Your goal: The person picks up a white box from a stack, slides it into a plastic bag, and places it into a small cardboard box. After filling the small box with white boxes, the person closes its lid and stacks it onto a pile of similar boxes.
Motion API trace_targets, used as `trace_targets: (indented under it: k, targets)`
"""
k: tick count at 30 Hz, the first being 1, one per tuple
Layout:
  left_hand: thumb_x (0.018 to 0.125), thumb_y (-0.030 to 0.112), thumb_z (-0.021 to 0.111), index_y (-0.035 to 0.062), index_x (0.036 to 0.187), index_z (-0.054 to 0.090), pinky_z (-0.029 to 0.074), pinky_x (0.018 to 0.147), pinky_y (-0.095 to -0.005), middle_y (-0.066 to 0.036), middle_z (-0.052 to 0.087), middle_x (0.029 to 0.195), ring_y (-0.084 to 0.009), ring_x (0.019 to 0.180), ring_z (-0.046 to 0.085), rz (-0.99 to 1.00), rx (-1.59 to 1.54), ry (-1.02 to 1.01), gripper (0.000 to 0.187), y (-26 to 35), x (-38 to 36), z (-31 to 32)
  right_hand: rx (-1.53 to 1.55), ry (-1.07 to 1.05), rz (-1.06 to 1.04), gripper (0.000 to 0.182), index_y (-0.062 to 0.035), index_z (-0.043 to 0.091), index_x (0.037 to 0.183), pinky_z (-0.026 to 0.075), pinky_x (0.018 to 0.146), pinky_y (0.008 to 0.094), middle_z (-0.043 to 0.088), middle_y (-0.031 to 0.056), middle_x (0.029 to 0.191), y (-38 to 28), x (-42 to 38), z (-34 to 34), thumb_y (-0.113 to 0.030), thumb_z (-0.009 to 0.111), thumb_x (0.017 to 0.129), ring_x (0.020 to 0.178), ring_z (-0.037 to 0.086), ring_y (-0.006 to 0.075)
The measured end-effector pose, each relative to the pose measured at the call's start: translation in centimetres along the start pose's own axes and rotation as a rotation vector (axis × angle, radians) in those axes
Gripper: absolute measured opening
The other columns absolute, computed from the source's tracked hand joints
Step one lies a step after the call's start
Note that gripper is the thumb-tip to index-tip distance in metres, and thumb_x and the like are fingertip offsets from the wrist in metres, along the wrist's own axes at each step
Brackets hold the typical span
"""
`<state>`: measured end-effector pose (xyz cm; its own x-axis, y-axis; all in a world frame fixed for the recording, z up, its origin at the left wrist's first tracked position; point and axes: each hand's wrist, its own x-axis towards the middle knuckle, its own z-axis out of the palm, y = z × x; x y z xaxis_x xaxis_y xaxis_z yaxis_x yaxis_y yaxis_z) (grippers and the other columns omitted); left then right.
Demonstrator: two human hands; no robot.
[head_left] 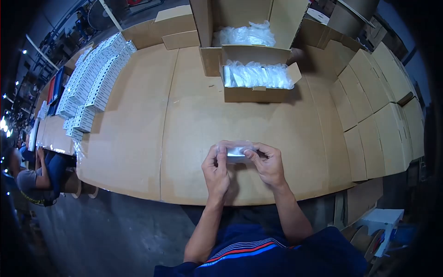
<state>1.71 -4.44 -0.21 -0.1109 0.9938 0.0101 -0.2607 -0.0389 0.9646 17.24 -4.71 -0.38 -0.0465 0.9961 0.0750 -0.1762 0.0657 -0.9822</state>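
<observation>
Between my hands, above the near part of the cardboard-covered table, is a small pale packet in clear plastic (pixel 236 151). My left hand (pixel 217 168) pinches its left end, thumb on top. On the right end, my right hand (pixel 266 164) closes with its thumb pressed against the plastic. What lies inside the wrap is too small to make out. Farther off stands an open cardboard box (pixel 256 95) filled with similar plastic-wrapped packets (pixel 258 75).
A taller open carton (pixel 240 14) holding clear plastic bags (pixel 247 34) stands behind it. Stacked small white boxes (pixel 94 76) line the left side. Closed brown cartons (pixel 374 115) rise along the right edge. A seated person (pixel 37 173) is at far left.
</observation>
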Motion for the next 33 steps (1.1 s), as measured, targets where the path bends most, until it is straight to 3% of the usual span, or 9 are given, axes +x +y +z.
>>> trace_targets:
  k: [4, 7, 10, 14, 15, 19, 25, 27, 33]
  targets:
    - [0.110, 0.030, 0.054, -0.0009, 0.105, 0.069, 0.057, 0.079, -0.0311, -0.006, 0.068, 0.098, -0.0131, 0.089, 0.065, -0.099, 0.097, 0.084, 0.035, -0.6, 0.1, -0.3, -0.026, 0.197, 0.004, 0.025, 0.0056, 0.068, 0.120, 0.053, 0.096, 0.0295, 0.068, 0.0153, 0.132, -1.8, 0.3, 1.4, -0.009, 0.069, 0.100, 0.116, 0.065, 0.0171]
    - [0.110, 0.031, 0.053, -0.0017, 0.106, 0.069, 0.056, 0.074, -0.0295, -0.006, 0.067, 0.093, -0.0125, 0.085, 0.065, -0.076, 0.076, 0.126, 0.037, -0.5, 0.6, -0.3, 0.039, 0.186, -0.245, 0.020, -0.0003, 0.075, 0.113, 0.052, 0.100, 0.0344, 0.062, 0.0162, 0.142, -1.6, 0.1, 1.4, -0.006, 0.075, 0.093, 0.124, 0.063, 0.0219]
    - [0.110, 0.031, 0.052, -0.0022, 0.109, 0.069, 0.056, 0.071, -0.0273, -0.006, 0.067, 0.093, -0.0118, 0.085, 0.064, -0.053, 0.031, 0.140, 0.038, -0.6, 0.9, -0.2, -0.319, -0.152, -0.298, 0.027, -0.0075, 0.078, 0.112, 0.051, 0.103, 0.0372, 0.058, 0.0162, 0.147, -2.6, 0.0, -0.2, -0.002, 0.079, 0.085, 0.130, 0.060, 0.0266]
    - [0.111, 0.029, 0.050, -0.0016, 0.121, 0.072, 0.047, 0.073, -0.0259, -0.003, 0.065, 0.088, -0.0087, 0.082, 0.056, -0.064, -0.003, 0.165, 0.039, 0.7, 0.8, 0.7, -0.521, -0.137, -0.301, 0.036, -0.0104, 0.077, 0.114, 0.055, 0.092, 0.0360, 0.074, 0.0134, 0.119, -1.9, 0.6, 0.0, 0.000, 0.080, 0.080, 0.107, 0.070, 0.0290]
    - [0.112, 0.027, 0.047, 0.0003, 0.138, 0.063, 0.048, 0.074, -0.0261, -0.004, 0.064, 0.091, -0.0091, 0.082, 0.055, -0.133, -0.050, 0.112, 0.041, 0.8, 0.6, 0.3, -0.525, -0.136, -0.294, 0.036, -0.0101, 0.077, 0.114, 0.056, 0.086, 0.0364, 0.077, 0.0120, 0.107, -2.6, 0.8, 0.1, 0.000, 0.080, 0.080, 0.096, 0.072, 0.0290]
    - [0.112, 0.020, 0.041, 0.0052, 0.158, 0.039, 0.049, 0.078, -0.0267, -0.007, 0.064, 0.100, -0.0101, 0.084, 0.055, -0.020, 0.060, 0.099, 0.048, 0.8, 0.9, -0.9, -0.497, -0.154, -0.132, 0.035, -0.0081, 0.077, 0.114, 0.055, 0.089, 0.0382, 0.076, 0.0125, 0.111, -3.5, 0.9, 0.0, -0.001, 0.081, 0.079, 0.097, 0.071, 0.0286]
    - [0.107, 0.012, 0.054, 0.0028, 0.145, 0.052, 0.054, 0.083, -0.0266, -0.008, 0.067, 0.112, -0.0130, 0.099, 0.065, 0.110, 0.195, -0.272, 0.039, 2.5, 1.1, -3.2, -0.545, -0.149, -0.183, 0.032, -0.0043, 0.076, 0.111, 0.050, 0.104, 0.0391, 0.076, 0.0117, 0.115, -3.3, 0.8, -0.4, -0.003, 0.081, 0.080, 0.118, 0.068, 0.0316]
    - [0.098, 0.001, 0.067, -0.0006, 0.128, 0.063, 0.055, 0.088, -0.0283, -0.008, 0.068, 0.115, -0.0147, 0.104, 0.065, 0.051, 0.206, -0.371, 0.030, 2.7, 0.9, -3.7, -0.575, -0.128, -0.266, 0.031, -0.0039, 0.075, 0.110, 0.051, 0.103, 0.0404, 0.075, 0.0103, 0.117, -4.1, 0.9, -0.4, -0.003, 0.081, 0.079, 0.114, 0.068, 0.0316]
    - [0.095, 0.001, 0.071, -0.0020, 0.121, 0.066, 0.055, 0.091, -0.0306, -0.007, 0.068, 0.113, -0.0148, 0.103, 0.065, 0.002, 0.341, -0.463, 0.026, 3.3, 2.9, -4.0, -0.800, -0.245, -0.425, 0.031, -0.0042, 0.073, 0.112, 0.056, 0.087, 0.0402, 0.072, 0.0105, 0.113, -5.5, 2.3, -1.2, -0.004, 0.079, 0.081, 0.095, 0.069, 0.0318]
